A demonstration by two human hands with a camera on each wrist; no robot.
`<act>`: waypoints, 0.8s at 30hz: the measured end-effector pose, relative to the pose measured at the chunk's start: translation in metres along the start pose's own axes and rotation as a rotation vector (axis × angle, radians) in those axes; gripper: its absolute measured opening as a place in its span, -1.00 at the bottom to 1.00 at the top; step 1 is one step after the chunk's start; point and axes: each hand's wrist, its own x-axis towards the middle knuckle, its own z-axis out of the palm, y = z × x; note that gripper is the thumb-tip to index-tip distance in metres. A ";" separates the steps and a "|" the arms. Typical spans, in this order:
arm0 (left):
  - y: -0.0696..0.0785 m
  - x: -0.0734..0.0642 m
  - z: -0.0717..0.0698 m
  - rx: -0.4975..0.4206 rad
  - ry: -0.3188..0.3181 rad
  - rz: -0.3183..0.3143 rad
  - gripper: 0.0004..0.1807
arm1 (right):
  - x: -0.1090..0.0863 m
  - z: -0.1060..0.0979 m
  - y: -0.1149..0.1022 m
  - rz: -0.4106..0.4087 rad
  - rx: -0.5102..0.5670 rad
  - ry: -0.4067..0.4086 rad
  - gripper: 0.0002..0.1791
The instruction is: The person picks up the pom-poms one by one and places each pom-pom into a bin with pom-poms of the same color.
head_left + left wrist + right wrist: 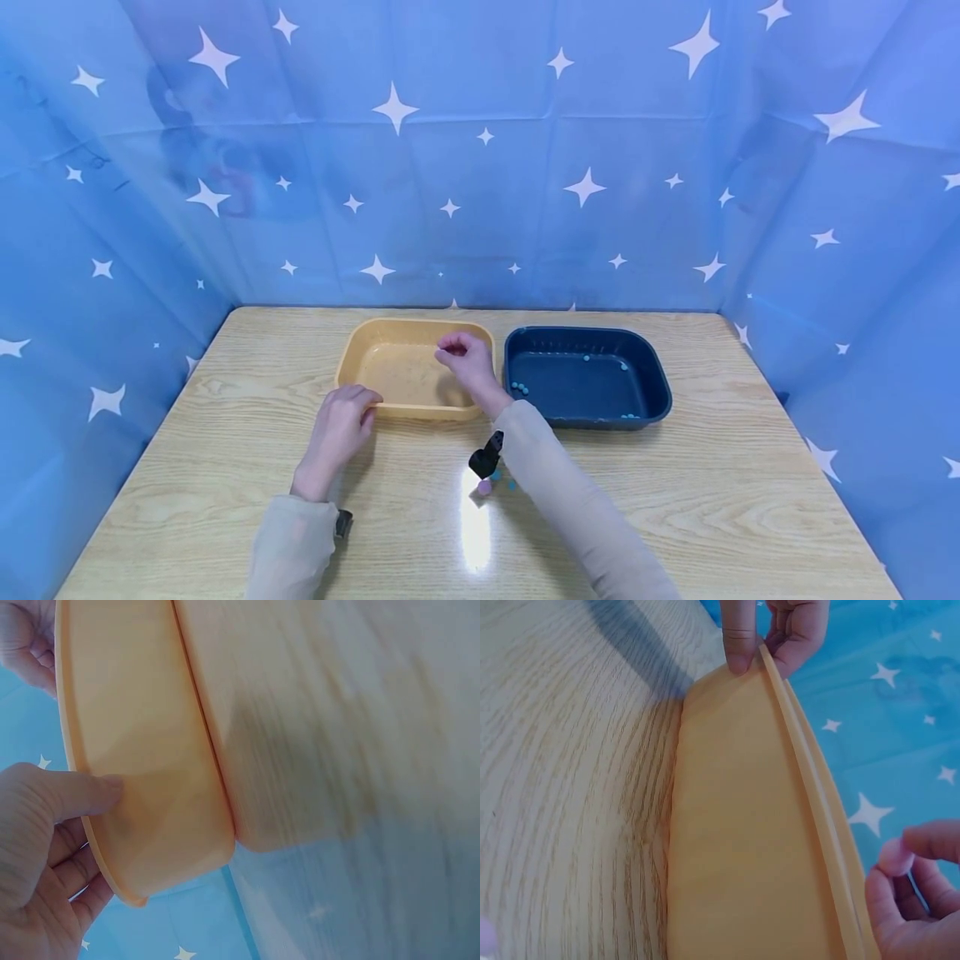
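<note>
Pink ball (895, 858) is up over the orange tray (397, 375), pinched between thumb and fingertip of the right hand (468, 362); I see the pinch clearly on the right wrist view. Left hand (348, 417) grips the tray's rim at its near left corner, thumb flat against the outer wall, other fingers behind the rim. Orange tray sits on the desk (225, 433), toward the back.

Blue tray (577, 387) stands just right of it; I count several small teal balls inside, some at the near left, some at the near right, two farther back. Lilac ball (484, 487) lies on the desk in front of the trays, next to two teal pieces (512, 484), near the right black wrist camera (483, 460). Both sleeves are pale. Behind the desk I get blue curtain (487, 225) with white stars.
</note>
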 end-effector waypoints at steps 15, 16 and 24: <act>0.000 0.000 0.000 -0.004 -0.006 -0.005 -0.78 | -0.002 -0.002 -0.002 0.045 0.003 0.013 -0.85; 0.000 0.000 0.000 -0.004 -0.008 -0.007 -0.78 | -0.002 -0.003 -0.003 0.043 0.004 0.015 -0.85; -0.001 0.000 0.001 -0.007 -0.004 -0.008 -0.78 | -0.007 -0.012 -0.009 0.010 0.028 -0.009 -0.83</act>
